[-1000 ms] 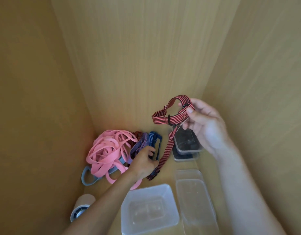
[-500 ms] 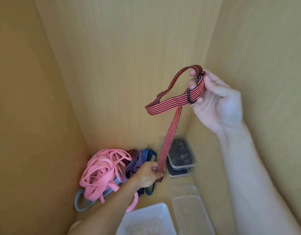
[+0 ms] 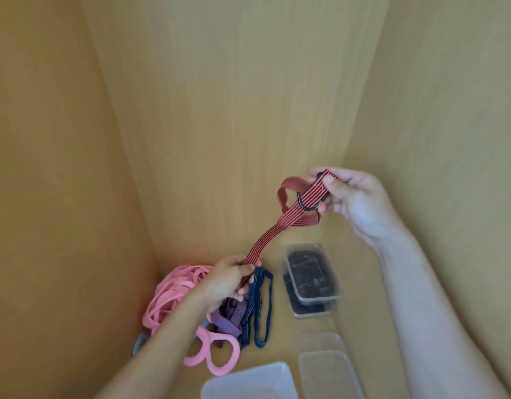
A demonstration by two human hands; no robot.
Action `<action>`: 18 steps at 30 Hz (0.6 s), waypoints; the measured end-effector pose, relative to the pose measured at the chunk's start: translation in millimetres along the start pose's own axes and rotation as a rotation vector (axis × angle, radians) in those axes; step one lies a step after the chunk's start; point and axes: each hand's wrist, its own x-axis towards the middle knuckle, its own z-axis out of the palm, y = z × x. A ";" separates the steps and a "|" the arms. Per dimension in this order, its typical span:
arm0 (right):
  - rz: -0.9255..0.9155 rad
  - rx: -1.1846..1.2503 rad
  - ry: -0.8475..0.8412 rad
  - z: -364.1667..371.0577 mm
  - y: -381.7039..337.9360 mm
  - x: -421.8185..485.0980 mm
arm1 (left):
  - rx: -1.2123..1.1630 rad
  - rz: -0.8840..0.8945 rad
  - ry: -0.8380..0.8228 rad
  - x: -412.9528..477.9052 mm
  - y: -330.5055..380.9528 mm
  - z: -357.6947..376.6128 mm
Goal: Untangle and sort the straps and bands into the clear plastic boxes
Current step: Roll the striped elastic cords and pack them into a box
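- The right hand [image 3: 355, 203] is pinching the top end of the red striped strap [image 3: 280, 228], thumb on top and fingers curled under, right where the black hook [image 3: 303, 204] is sitting. My guess is it's holding it up high so the strap is hanging free of the pile.
- The left hand [image 3: 228, 280] is gripping the strap's lower end down low, fingers wrapped round it, just over the heap. It looks like it's keeping that end from snagging.
- So the strap is running diagonally between the two hands, pulled fairly straight. A loose loop is folding over just left of the right hand's pinch.
- The pink bands [image 3: 173, 292] are lying far left in a tangle. The purple band [image 3: 231, 315] and blue strap [image 3: 261, 306] are sitting just beside them, partly under the left hand.
- To the right, a clear box [image 3: 320, 300] is already holding dark stuff and looks stacked on another.
- Two empty-looking boxes are waiting nearer, one on the right [image 3: 329, 352] and one in the middle [image 3: 242, 372]. The red strap is probably heading for one of those, though I can't tell which.
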 end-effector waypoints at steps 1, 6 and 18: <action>0.010 -0.017 0.012 0.9 2.9 1.6 | -0.048 0.000 -0.005 -3.3 5.8 -6.2; 0.004 0.011 -0.044 9.9 7.0 6.9 | -0.164 0.025 0.043 -15.3 28.4 -25.9; -0.051 0.060 -0.104 32.4 -30.4 39.0 | 0.097 0.434 0.586 -10.8 108.0 -50.1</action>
